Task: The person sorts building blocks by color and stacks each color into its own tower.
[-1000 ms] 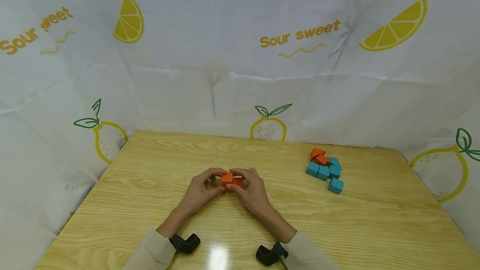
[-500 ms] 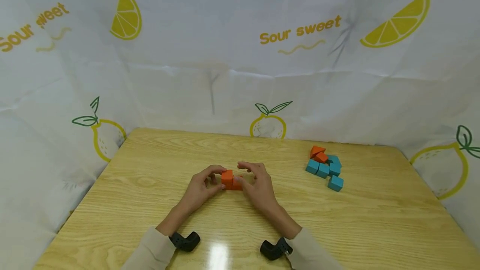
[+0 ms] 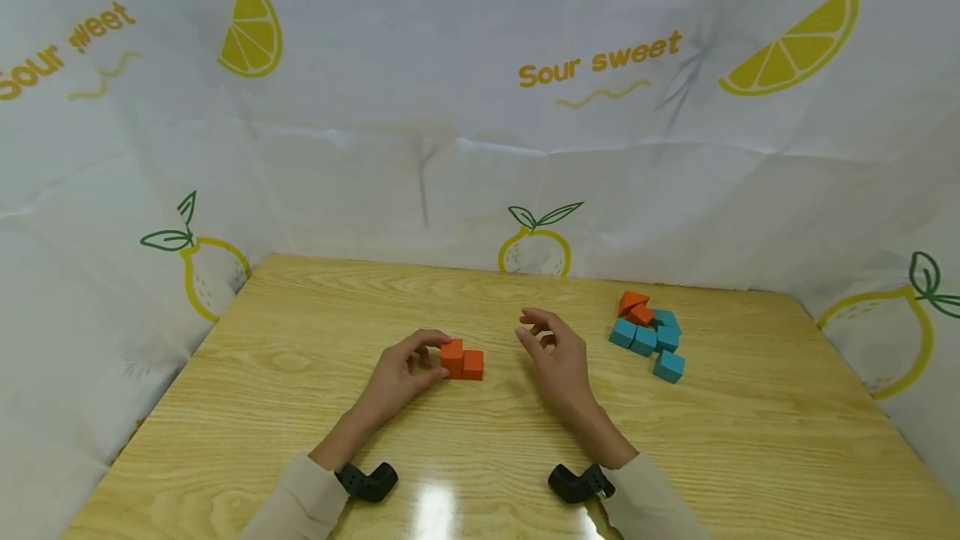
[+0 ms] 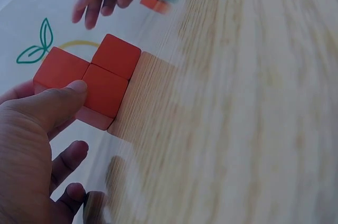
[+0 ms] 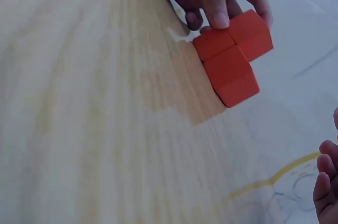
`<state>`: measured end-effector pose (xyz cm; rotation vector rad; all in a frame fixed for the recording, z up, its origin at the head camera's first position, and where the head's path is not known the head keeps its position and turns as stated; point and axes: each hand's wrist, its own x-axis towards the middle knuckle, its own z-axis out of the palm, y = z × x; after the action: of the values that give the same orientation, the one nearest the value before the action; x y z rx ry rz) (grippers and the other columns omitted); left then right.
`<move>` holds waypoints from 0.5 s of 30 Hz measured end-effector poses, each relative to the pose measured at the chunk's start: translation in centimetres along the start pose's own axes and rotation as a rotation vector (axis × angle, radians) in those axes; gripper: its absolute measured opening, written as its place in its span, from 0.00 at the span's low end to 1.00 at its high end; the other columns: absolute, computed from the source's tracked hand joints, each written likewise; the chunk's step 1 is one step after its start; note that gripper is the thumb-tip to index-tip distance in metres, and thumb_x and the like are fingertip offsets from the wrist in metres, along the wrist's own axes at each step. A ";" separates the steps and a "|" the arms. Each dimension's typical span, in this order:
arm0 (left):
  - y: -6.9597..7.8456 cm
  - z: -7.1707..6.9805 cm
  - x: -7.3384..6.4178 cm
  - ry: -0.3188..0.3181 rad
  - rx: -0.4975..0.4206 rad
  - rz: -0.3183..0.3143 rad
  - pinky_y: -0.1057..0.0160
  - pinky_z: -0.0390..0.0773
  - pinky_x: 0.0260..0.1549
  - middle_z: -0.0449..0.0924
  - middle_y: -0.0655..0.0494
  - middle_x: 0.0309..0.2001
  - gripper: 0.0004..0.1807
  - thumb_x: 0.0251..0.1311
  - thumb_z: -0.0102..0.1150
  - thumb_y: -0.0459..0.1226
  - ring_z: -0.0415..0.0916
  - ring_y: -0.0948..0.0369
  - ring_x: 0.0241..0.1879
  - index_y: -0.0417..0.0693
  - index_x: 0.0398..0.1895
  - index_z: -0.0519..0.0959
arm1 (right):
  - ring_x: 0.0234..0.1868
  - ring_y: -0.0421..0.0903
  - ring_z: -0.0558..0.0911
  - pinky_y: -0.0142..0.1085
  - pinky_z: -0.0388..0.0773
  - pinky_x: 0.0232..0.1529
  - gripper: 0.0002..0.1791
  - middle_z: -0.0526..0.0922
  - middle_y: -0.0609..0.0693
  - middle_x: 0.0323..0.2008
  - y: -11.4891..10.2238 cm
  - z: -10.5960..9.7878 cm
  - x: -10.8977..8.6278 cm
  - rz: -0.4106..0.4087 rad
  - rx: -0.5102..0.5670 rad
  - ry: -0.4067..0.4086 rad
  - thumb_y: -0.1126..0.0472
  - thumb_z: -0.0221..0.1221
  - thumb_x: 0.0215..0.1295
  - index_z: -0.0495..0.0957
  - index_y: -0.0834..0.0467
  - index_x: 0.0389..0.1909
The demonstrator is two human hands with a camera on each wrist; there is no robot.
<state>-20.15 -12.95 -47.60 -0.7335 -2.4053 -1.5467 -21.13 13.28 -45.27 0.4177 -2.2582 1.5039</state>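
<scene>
In the head view, two orange cubes stand stacked on the wooden table, the upper cube (image 3: 452,350) squarely over the lower cube (image 4: 110,93). A third orange cube (image 3: 472,365) sits against the lower one's right side. My left hand (image 3: 396,369) pinches the stack from the left, thumb tip at the seam in front and index finger behind. Its other fingers hang free in the left wrist view. My right hand (image 3: 561,357) hovers over the table to the right of the cubes, fingers loosely bent and holding nothing.
At the back right lies a group of blocks: several blue cubes (image 3: 643,340), a blue notched block (image 3: 666,321), an orange triangular block (image 3: 632,302) and a small orange block (image 3: 641,315). A white lemon-print cloth (image 3: 375,190) hangs behind the table (image 3: 337,298).
My right hand has let go of the orange cubes and moved right, away from them. My left hand stays at the stack.
</scene>
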 end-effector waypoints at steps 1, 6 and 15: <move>0.0 0.0 0.0 0.001 0.001 0.001 0.65 0.70 0.26 0.77 0.66 0.41 0.25 0.54 0.69 0.34 0.72 0.62 0.32 0.64 0.54 0.77 | 0.40 0.51 0.75 0.39 0.73 0.37 0.15 0.81 0.58 0.45 0.0 -0.4 0.2 0.013 -0.011 0.007 0.64 0.60 0.66 0.78 0.59 0.53; 0.2 0.0 0.0 0.002 -0.001 -0.009 0.65 0.70 0.26 0.77 0.66 0.42 0.24 0.54 0.69 0.34 0.72 0.62 0.32 0.64 0.54 0.77 | 0.41 0.45 0.76 0.32 0.72 0.41 0.16 0.82 0.54 0.46 0.5 -2.6 1.2 0.033 -0.061 0.045 0.59 0.60 0.67 0.77 0.56 0.54; 0.1 0.0 0.0 0.004 0.001 -0.002 0.65 0.70 0.27 0.77 0.65 0.40 0.24 0.54 0.69 0.35 0.72 0.62 0.32 0.65 0.53 0.77 | 0.44 0.47 0.76 0.28 0.69 0.43 0.20 0.80 0.56 0.49 1.5 -6.6 2.5 0.090 -0.082 0.121 0.58 0.58 0.68 0.73 0.58 0.60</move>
<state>-20.08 -12.94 -47.53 -0.7270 -2.4040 -1.5468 -22.96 19.90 -43.01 0.1976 -2.2604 1.4324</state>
